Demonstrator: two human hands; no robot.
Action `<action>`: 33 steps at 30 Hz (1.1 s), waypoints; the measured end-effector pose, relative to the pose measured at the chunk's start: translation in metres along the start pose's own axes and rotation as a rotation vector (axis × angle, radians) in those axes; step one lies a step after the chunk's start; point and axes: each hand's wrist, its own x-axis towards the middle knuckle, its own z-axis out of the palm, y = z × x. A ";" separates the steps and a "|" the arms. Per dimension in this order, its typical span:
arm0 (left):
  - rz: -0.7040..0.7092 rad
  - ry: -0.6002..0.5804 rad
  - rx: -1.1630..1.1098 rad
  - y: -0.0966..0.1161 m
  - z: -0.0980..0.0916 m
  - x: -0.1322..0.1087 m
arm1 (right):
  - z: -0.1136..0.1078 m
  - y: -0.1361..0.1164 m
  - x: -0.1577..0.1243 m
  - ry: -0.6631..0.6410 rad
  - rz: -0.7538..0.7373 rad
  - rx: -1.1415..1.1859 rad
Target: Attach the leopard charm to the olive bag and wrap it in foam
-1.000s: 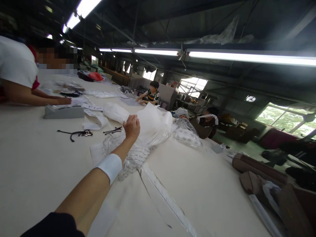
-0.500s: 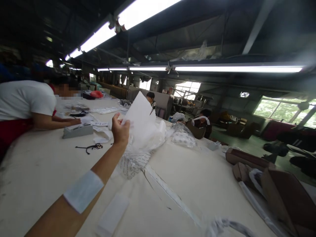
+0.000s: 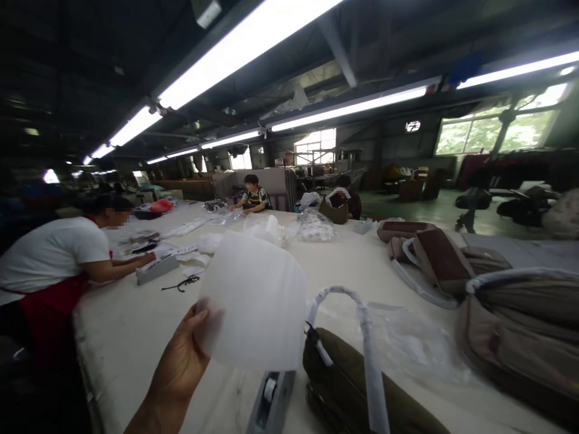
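My left hand (image 3: 178,355) pinches the left edge of a thin, translucent white sheet (image 3: 257,301), thumb in front and fingers behind it. The sheet is raised above the table and hides part of what lies beyond. Just below its lower edge stands a grey tape dispenser (image 3: 272,401). To the right lies an olive-green bag (image 3: 353,380), its handle (image 3: 371,343) wrapped in white material. My right hand is out of view.
Brown bags (image 3: 520,325) lie along the right side of the white table (image 3: 136,343), near clear plastic (image 3: 416,337). At the left a co-worker (image 3: 54,247) leans over another grey dispenser (image 3: 156,269). Plastic-wrapped items (image 3: 316,226) and two seated people are farther back.
My left hand has drawn the white sheet nearer and lower, away from the pile of white sheets and plastic. The view has turned right, bringing the olive bag and near tape dispenser into sight.
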 end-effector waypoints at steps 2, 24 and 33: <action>-0.084 0.068 0.009 -0.017 -0.014 -0.032 | -0.003 0.001 -0.022 0.014 0.066 0.121; -0.537 -0.168 0.789 -0.132 -0.192 -0.162 | -0.082 0.020 -0.164 0.336 0.170 0.088; -0.547 -0.574 0.791 -0.139 -0.207 -0.133 | -0.079 0.060 -0.138 0.127 0.265 -0.554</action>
